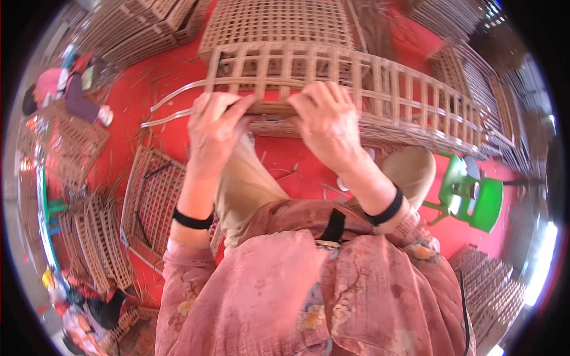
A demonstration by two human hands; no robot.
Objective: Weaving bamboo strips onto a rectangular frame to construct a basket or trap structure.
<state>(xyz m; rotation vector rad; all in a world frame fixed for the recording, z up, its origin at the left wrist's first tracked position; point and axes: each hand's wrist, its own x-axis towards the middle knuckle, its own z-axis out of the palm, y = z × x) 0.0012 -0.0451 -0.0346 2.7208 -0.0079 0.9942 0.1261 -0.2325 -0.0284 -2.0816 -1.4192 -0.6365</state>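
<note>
A long open-lattice basket (pixel 415 135) of woven tan strips lies across in front of me, above my lap. My left hand (pixel 212 130) is closed at its near edge, thumb and fingers pinched together. Close by on the right, my right hand (pixel 328 117) also pinches that edge, fingers bent over it. A flat strip (pixel 270 108) runs between the two hands; my fingers hide its ends. Two pale loose strip ends (pixel 177 96) stick out to the left of the basket.
Another lattice panel (pixel 276 24) stands behind. Woven panels are stacked at far left (pixel 139 26) and right (pixel 481 285). A tray-like lattice frame (pixel 151 202) lies left on the red floor. A green chair (pixel 490 204) stands right. Another person (pixel 83 98) sits at left.
</note>
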